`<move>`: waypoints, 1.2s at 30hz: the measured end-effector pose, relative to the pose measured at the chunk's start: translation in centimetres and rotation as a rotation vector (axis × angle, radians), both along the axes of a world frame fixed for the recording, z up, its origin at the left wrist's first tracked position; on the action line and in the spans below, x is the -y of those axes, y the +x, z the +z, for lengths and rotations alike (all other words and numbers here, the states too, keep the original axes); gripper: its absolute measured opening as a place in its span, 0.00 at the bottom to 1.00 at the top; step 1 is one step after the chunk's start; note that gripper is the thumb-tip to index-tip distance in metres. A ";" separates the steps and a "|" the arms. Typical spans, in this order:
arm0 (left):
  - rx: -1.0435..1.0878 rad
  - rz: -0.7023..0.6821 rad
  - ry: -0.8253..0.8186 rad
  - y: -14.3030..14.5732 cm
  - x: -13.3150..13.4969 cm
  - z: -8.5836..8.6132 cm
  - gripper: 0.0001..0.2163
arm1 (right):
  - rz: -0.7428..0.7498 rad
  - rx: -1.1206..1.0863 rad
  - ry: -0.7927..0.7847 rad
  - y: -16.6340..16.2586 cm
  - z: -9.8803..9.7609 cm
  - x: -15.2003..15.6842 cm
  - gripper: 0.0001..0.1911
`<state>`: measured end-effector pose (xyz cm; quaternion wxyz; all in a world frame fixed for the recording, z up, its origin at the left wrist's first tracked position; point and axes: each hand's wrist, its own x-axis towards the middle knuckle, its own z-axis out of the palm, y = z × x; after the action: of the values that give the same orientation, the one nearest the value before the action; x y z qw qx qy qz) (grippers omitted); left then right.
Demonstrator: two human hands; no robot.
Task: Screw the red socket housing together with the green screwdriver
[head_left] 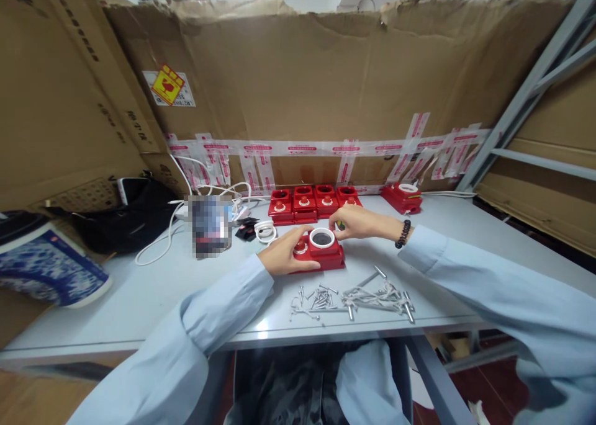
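Note:
My left hand [285,251] is closed around the left end of a red box-shaped device [328,262] on the table, thumb along its near side. The device carries a white ring [322,237] around a dark round opening, and a smaller white-ringed knob shows beside my fingers. At the device's right far corner, my right hand [351,220] is pinched, its fingertips close to the casing. A bit of green shows under those fingers, too small to name. Near the table's front edge lie loose screws [322,298] and a tangle of metal rods with pale strings [377,298].
Several similar red devices [305,205] stand in a row behind my hands. Another red device [401,198] sits at the back right. Left are a blurred phone-like object [208,225], white cables [153,257], a black bag [135,217] and a blue-white cup [51,263]. Cardboard walls the table.

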<state>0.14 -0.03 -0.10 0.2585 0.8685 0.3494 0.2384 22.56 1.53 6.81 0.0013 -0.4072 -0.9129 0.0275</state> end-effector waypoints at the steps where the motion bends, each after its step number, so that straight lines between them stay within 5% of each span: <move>1: -0.006 0.003 0.003 0.0 0.0 0.0 0.36 | 0.007 0.014 0.024 -0.1 -0.1 0.1 0.11; 8: -0.024 0.008 -0.004 -0.1 0.0 0.0 0.36 | 0.011 -0.088 0.152 0.9 2.4 0.1 0.06; 12: 0.002 -0.007 0.003 -0.1 -0.1 -0.1 0.35 | 0.065 -0.251 -0.042 0.5 3.9 2.3 0.05; 15: 0.011 -0.028 0.028 -0.1 -0.2 -0.2 0.34 | 0.116 -0.152 -0.199 -1.0 2.3 5.0 0.07; 19: 0.015 -0.029 0.043 0.0 -0.2 -0.3 0.34 | 0.173 -0.060 -0.222 -2.7 -0.9 7.2 0.07; 23: 0.032 -0.035 0.028 0.1 0.0 -0.1 0.33 | 0.149 -0.077 -0.197 -2.9 -1.1 7.1 0.10; 26: -0.007 -0.030 0.021 -0.4 0.1 0.1 0.39 | 0.078 -0.291 -0.113 -2.5 1.1 7.0 0.09; 31: -0.085 -0.024 -0.053 -1.4 -0.4 0.3 0.44 | -0.126 -0.959 0.173 -3.4 4.9 6.9 0.07; 36: -0.005 0.080 -0.037 -0.3 -0.5 -0.6 0.39 | -0.104 -1.309 0.174 -6.6 4.4 5.4 0.04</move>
<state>-0.15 0.48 -0.74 0.2640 0.8493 0.3890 0.2400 16.00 -3.89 11.21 0.5900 -0.3485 -0.7015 0.1955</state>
